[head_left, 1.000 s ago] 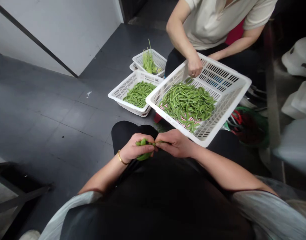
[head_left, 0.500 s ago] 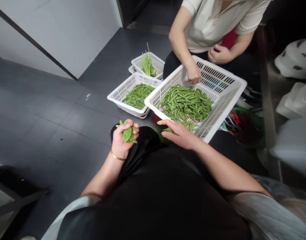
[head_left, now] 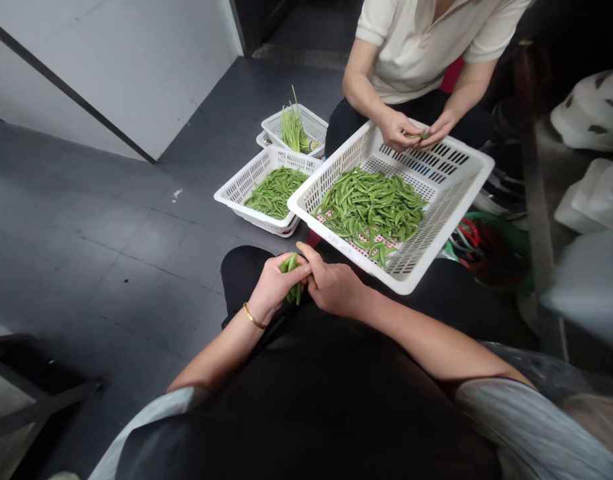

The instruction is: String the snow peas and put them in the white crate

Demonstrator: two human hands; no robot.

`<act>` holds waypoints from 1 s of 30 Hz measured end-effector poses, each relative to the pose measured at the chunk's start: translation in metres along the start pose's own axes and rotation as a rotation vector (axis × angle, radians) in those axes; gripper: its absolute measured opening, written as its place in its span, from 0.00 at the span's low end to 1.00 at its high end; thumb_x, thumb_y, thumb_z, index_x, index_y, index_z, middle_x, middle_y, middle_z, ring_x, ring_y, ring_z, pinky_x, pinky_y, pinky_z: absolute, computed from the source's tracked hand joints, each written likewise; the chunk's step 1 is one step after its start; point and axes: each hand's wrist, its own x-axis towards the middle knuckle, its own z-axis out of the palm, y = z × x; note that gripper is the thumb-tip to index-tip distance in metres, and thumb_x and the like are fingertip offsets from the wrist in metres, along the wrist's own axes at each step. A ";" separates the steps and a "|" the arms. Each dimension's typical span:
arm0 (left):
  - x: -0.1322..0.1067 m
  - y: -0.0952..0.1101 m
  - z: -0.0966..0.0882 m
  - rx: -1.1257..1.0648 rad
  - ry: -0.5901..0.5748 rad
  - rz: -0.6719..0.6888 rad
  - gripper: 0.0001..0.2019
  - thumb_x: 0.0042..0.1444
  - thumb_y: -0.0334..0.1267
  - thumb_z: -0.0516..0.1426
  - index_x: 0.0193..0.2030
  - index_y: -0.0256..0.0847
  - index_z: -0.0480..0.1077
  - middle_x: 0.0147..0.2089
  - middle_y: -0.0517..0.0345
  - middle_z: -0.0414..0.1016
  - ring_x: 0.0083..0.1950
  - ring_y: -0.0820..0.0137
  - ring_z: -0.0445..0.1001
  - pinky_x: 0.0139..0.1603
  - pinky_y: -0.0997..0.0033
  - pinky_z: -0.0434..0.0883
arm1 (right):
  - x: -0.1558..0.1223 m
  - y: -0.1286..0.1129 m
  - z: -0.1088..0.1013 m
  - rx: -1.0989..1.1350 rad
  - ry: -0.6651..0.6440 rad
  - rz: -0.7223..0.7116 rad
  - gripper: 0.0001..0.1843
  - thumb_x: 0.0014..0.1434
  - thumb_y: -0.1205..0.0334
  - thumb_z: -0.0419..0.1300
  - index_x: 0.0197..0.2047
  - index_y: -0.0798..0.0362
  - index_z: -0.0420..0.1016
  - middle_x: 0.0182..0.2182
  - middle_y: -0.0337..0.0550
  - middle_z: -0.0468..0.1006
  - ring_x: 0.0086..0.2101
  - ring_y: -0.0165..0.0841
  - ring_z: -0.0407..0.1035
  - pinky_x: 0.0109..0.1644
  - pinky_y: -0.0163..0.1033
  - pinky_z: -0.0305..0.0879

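Observation:
Several green snow peas [head_left: 293,279] are gripped in my left hand [head_left: 271,287], which wears a gold bracelet at the wrist. My right hand [head_left: 339,288] meets it over my lap, its fingers curled in and its thumb close to the left fingertips. What lies between the right fingers is hidden. Just beyond my hands, a large white basket [head_left: 353,250] is propped at a tilt, with a heap of snow peas [head_left: 373,203] on its bottom. Over its far rim, a person's hands [head_left: 411,131] hold a small green piece.
To the left of the large basket, a smaller white basket [head_left: 236,190] of snow peas stands on the dark tiled floor [head_left: 136,247]. Behind it, long green stalks [head_left: 292,130] lie in another white basket [head_left: 316,123]. White containers [head_left: 593,110] are at the right.
My hands have come together, the left moving right and the right turning inward. The other person's hand has lifted out of the large basket and joined their other hand.

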 end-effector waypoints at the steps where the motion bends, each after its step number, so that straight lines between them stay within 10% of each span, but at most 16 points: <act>1: 0.000 0.001 -0.002 -0.025 -0.025 -0.026 0.13 0.41 0.40 0.66 0.26 0.35 0.69 0.17 0.64 0.66 0.17 0.79 0.62 0.18 0.79 0.59 | -0.002 0.000 -0.001 -0.003 -0.005 -0.003 0.33 0.59 0.66 0.45 0.66 0.67 0.43 0.44 0.58 0.76 0.31 0.37 0.73 0.31 0.37 0.64; 5: 0.002 0.007 -0.011 -0.127 -0.079 -0.084 0.11 0.40 0.37 0.65 0.27 0.34 0.70 0.16 0.64 0.65 0.15 0.78 0.61 0.16 0.79 0.56 | -0.006 0.009 -0.018 0.139 -0.109 0.014 0.29 0.59 0.59 0.53 0.61 0.62 0.56 0.38 0.51 0.78 0.28 0.34 0.71 0.29 0.35 0.61; 10: 0.001 0.009 -0.012 -0.141 -0.029 0.002 0.10 0.44 0.37 0.64 0.29 0.34 0.70 0.16 0.64 0.65 0.16 0.78 0.62 0.16 0.79 0.56 | -0.008 0.016 -0.027 0.424 -0.098 0.029 0.12 0.61 0.61 0.54 0.27 0.56 0.70 0.22 0.37 0.70 0.24 0.26 0.63 0.30 0.31 0.56; 18: -0.011 0.014 -0.009 -0.132 -0.179 -0.083 0.11 0.44 0.39 0.64 0.26 0.33 0.70 0.15 0.63 0.65 0.14 0.78 0.61 0.14 0.80 0.57 | -0.001 0.015 -0.030 0.658 0.053 0.082 0.08 0.59 0.60 0.56 0.34 0.55 0.72 0.22 0.35 0.69 0.22 0.24 0.59 0.27 0.30 0.56; 30: 0.002 0.004 -0.003 -0.393 -0.239 -0.175 0.14 0.45 0.40 0.62 0.19 0.36 0.63 0.15 0.65 0.59 0.13 0.81 0.56 0.12 0.80 0.52 | -0.001 0.012 -0.029 0.000 0.265 -0.089 0.14 0.63 0.61 0.49 0.32 0.54 0.73 0.28 0.45 0.73 0.28 0.31 0.65 0.31 0.35 0.57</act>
